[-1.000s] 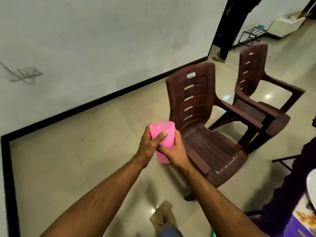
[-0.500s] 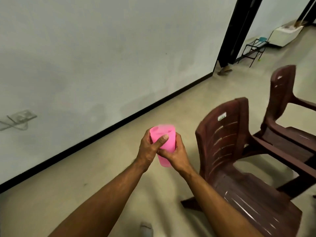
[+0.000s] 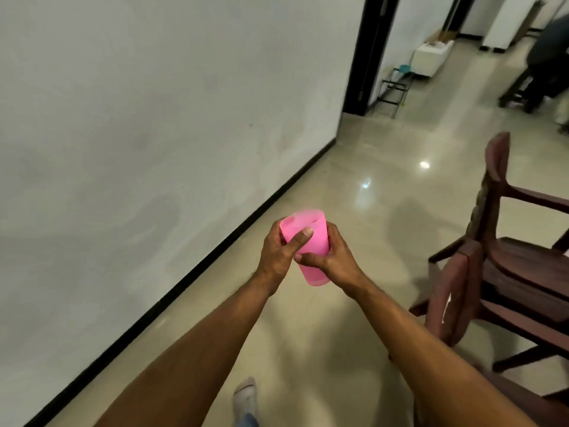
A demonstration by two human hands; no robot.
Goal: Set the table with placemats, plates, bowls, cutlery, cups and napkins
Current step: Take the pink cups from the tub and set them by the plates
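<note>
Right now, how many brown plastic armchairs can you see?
2, though more may sit out of frame. One brown plastic armchair stands nearest at right; the second is just behind it.

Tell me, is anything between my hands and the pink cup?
No. Both the left hand and the right hand already grip the pink cup, fingers wrapped directly on its wall. The table isn't in view.

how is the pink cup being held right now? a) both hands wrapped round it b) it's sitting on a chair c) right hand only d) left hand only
a: the left hand and the right hand both curl round the pink cup, which is held in the air above the floor, apart from the brown chairs.
</note>
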